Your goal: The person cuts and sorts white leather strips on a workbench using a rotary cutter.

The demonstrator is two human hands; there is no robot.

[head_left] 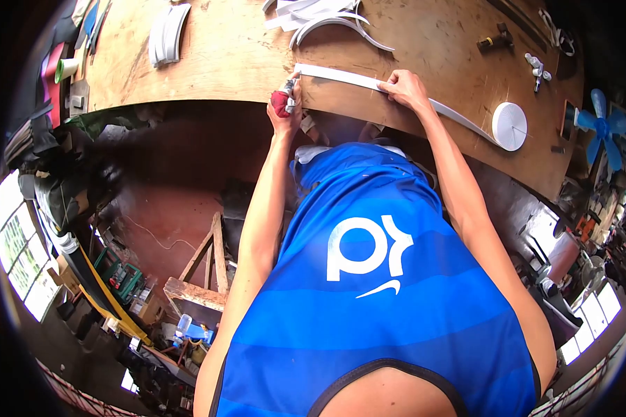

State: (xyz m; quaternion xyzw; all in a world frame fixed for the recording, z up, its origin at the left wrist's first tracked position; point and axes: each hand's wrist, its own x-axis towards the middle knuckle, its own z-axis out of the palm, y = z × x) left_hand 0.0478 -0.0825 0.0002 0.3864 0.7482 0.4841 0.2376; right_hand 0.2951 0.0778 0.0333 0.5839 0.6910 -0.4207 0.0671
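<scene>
A white strip [339,75] runs along the front edge of the wooden table [222,42] and leads right to a white roll [510,126]. My left hand [285,115] is closed around a red and grey tool [283,99] at the strip's left end; the tool's shape is partly hidden by the fingers. Farther right, my right hand [405,89] pinches the strip between thumb and fingers.
Curved white strips [327,21] lie at the table's back, with a white stack [168,35] to their left. A yellow-black tool [495,39] and a white-handled item [537,69] lie at right. A blue fan [602,126] stands beyond; a wooden frame [205,278] is below left.
</scene>
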